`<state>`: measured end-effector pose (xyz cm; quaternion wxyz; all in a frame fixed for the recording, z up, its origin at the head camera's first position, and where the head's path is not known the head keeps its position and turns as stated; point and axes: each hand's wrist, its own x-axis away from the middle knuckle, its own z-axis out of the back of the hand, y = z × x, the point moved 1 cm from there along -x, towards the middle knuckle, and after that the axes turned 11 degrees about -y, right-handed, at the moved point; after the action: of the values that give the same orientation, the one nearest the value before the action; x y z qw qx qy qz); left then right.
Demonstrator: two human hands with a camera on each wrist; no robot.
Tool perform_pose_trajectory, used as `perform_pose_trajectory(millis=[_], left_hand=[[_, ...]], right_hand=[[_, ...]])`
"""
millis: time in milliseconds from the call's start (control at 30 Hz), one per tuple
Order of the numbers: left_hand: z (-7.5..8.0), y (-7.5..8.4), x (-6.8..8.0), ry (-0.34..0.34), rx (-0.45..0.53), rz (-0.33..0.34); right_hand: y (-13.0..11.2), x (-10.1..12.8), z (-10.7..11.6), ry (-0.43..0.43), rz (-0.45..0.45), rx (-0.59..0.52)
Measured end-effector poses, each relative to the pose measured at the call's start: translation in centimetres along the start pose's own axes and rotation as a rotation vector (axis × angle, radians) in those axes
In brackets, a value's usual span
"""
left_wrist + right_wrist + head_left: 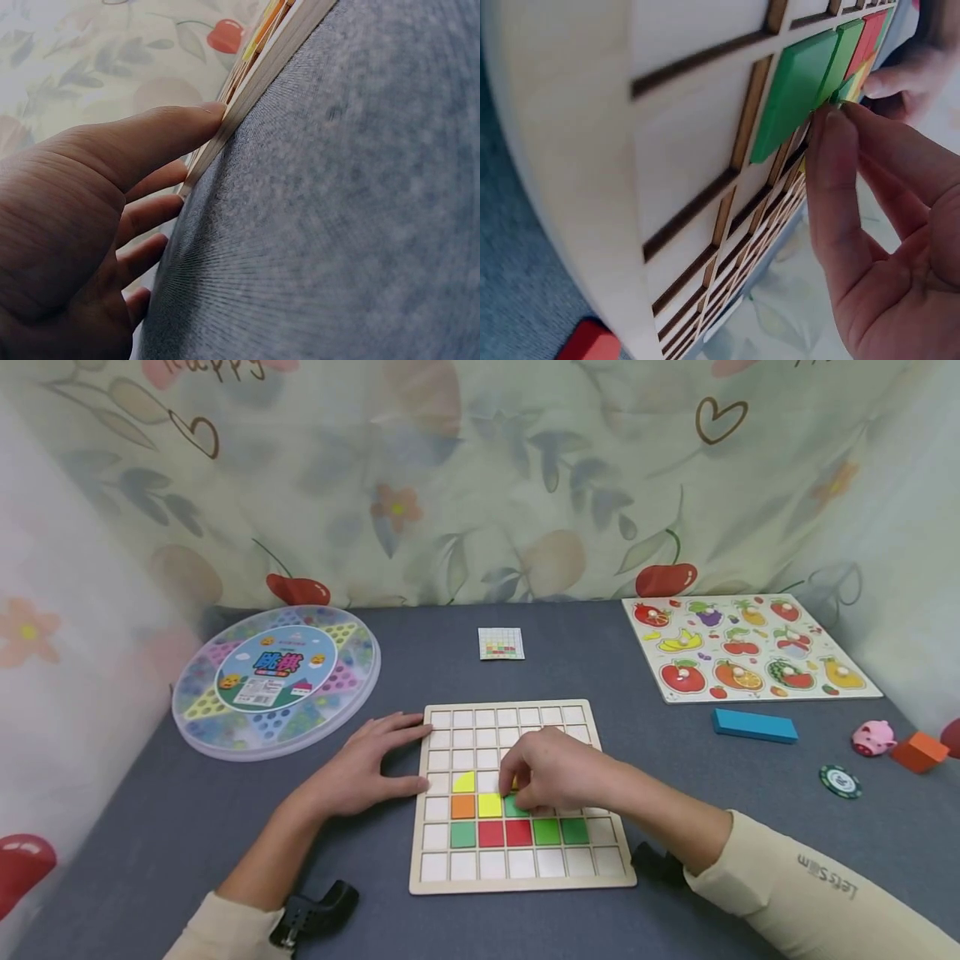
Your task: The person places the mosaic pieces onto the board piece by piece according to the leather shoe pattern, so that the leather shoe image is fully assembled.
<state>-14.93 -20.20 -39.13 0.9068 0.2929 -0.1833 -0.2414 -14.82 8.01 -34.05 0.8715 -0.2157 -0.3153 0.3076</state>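
A wooden grid board (522, 878) lies in front of me, its square cells partly filled with coloured tiles. My left hand (360, 768) rests along the board's left edge, thumb and fingertips at the rim and fingers spread. Over the middle of the board, my right hand (562, 770) pinches a green tile (515, 807) at its cell, right of a yellow tile (490, 806). An orange tile (462, 807) sits farther left, below a yellow tile with a curved edge (463, 783). The row below holds green and red tiles (491, 834). My right hand hides part of the board.
A small pattern card (501, 644) lies behind the board. At the left is a round Chinese checkers box (352, 693). To the right are a fruit puzzle board (757, 691), a blue block (754, 726), a pink pig figure (873, 738), an orange block (919, 752) and a poker chip (840, 782).
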Motion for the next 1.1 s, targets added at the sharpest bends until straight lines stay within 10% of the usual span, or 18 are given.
perform_pose_trajectory(millis=[1100], left_hand=[[0.0,0.1,0.0,0.009,-0.007,-0.008]], right_hand=[[12.4,13.8,0.8,-0.132,0.069,-0.193]])
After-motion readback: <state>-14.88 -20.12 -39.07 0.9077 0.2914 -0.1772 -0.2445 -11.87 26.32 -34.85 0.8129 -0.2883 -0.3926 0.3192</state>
